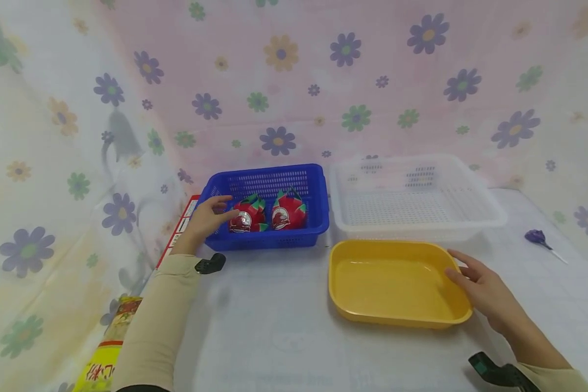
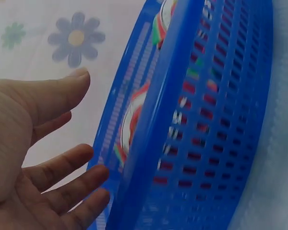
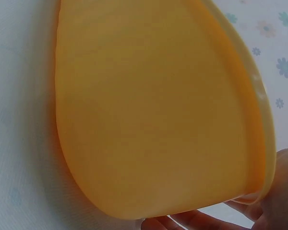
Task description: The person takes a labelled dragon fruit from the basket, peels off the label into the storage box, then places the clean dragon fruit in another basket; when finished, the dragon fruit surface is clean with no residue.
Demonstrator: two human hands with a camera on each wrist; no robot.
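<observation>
The right grip [image 1: 484, 291] pinches the yellow plastic tray [image 1: 392, 283], apparently for steadiness, while the spread left grip [image 1: 206, 219] hovers at the blue slotted basket [image 1: 264, 240] holding round red-and-green packages [image 1: 290, 210].

Lettering [image 1: 280, 218] on the red packages [image 1: 296, 209] seems too small to read.

Lit softly and diffusely in the head view, with faint shadow below the yellow plastic tray [image 1: 392, 283] and small glints on its inner wall. Dimmer in both wrist views; blurred along the perforated blue basket [image 2: 151, 110], soft on the flower-print cloth [image 2: 76, 38] behind.
</observation>
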